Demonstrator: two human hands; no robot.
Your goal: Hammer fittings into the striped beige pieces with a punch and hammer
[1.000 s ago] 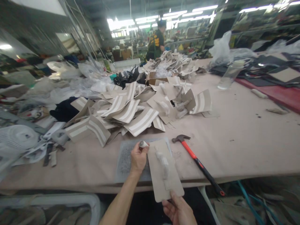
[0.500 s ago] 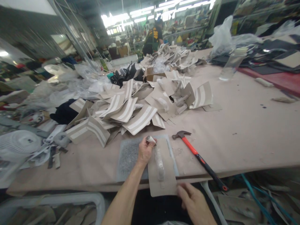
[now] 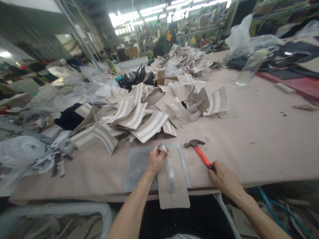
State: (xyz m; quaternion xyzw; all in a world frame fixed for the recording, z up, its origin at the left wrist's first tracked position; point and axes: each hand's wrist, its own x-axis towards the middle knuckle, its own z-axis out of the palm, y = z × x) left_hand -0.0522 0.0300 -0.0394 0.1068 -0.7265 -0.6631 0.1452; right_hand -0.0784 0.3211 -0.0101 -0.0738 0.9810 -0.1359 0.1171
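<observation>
While the left hand [image 3: 155, 160] gripped a small punch [image 3: 161, 148], right hand [image 3: 224, 179] fingers closed on the hammer [image 3: 199, 152] handle, its head pointing away toward the punch.

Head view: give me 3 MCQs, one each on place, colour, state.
1. Where does the hammer lie?
A. right of the grey mat
B. on the card pile
C. on the floor

2. What colour is the handle's upper part?
A. blue
B. red-orange
C. white

3. What is the left hand doing?
A. lying flat and open
B. closed around a small white-tipped tool
C. holding the bottle

Answers: 1 A, it lies on the table beside the grey mat. 2 B, red-orange shows below the head. 3 B, fingers wrap the tool above the tan card; the right hand closes on the hammer.
</observation>
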